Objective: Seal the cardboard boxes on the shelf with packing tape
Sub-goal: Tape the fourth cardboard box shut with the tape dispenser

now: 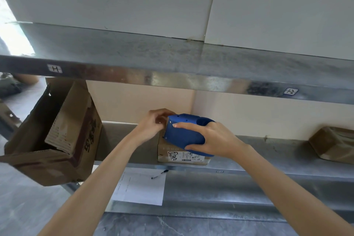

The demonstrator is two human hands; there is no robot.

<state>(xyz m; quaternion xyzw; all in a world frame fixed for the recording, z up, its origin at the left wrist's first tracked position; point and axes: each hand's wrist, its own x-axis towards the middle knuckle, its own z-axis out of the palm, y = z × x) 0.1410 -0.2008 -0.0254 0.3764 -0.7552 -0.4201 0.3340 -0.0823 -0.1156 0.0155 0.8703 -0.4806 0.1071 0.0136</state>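
We seem to be in a stockroom or packing area, where galvanised metal shelves (172, 74) with handwritten bay labels (54, 68) hold cardboard boxes (63, 120), one bearing a printed shipping label (183, 156).

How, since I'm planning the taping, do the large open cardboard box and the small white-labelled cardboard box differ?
The large open cardboard box is far bigger than the small white-labelled cardboard box. The large one is tilted, flaps open; the small one sits level under a blue plastic tape dispenser. Both are brown cardboard.
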